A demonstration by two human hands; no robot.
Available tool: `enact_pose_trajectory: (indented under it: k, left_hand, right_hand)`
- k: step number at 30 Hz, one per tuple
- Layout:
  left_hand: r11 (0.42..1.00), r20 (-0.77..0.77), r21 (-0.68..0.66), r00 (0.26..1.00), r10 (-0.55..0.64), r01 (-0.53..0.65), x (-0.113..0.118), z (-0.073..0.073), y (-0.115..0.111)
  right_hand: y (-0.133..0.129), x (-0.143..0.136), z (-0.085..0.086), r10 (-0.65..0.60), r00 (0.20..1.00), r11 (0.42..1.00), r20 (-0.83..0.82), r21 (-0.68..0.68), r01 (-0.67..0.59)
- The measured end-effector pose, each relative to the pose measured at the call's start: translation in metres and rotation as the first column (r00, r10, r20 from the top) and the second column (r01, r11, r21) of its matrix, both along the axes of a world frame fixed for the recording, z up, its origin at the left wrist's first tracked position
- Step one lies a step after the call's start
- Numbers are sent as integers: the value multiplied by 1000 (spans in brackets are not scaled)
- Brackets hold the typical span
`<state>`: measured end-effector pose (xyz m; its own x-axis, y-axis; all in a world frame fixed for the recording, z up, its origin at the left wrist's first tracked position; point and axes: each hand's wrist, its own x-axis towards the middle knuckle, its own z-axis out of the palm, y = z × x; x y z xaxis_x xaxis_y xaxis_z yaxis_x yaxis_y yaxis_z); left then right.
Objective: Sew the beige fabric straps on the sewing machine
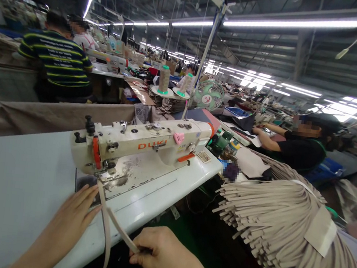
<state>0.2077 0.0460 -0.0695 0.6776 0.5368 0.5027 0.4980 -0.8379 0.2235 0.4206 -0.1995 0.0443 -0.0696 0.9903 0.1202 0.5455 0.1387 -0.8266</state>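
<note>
A white sewing machine (145, 143) stands on a pale worktable (31, 177). From under its presser foot a beige strap (105, 229) runs toward me and hangs over the table's front edge. My left hand (75, 210) lies flat beside the needle area, fingers stretched out, its fingertips close to the strap. Just past the table edge, my right hand (161, 252) is closed around the end of a second beige strap piece (122, 231), which slants up to meet the first one. Whether the two pieces are joined cannot be made out.
At the right a large bundle of beige straps (273, 205) hangs over a surface. Thread cones (164, 81) and a green fan (209, 95) stand behind the machine. One co-worker (306, 144) sits at the right, another person in a striped shirt (58, 60) at the left.
</note>
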Motion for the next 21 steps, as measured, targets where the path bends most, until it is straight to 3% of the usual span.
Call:
enact_pose_trajectory:
  k: [8, 13, 21]
  left_hand:
    - [993, -67, 115, 998, -4, 12, -5, 0, -12]
    - [989, -92, 151, 996, 12, 2, -3, -1, -16]
    - [992, -63, 127, 998, 5, 3, -6, -7, -15]
  right_hand:
    - [2, 16, -2, -142, 988, 978, 57, -146, 149]
    - [25, 13, 3, -271, 955, 938, 119, -190, 289]
    - [71, 16, -2, -365, 921, 909, 137, -161, 384]
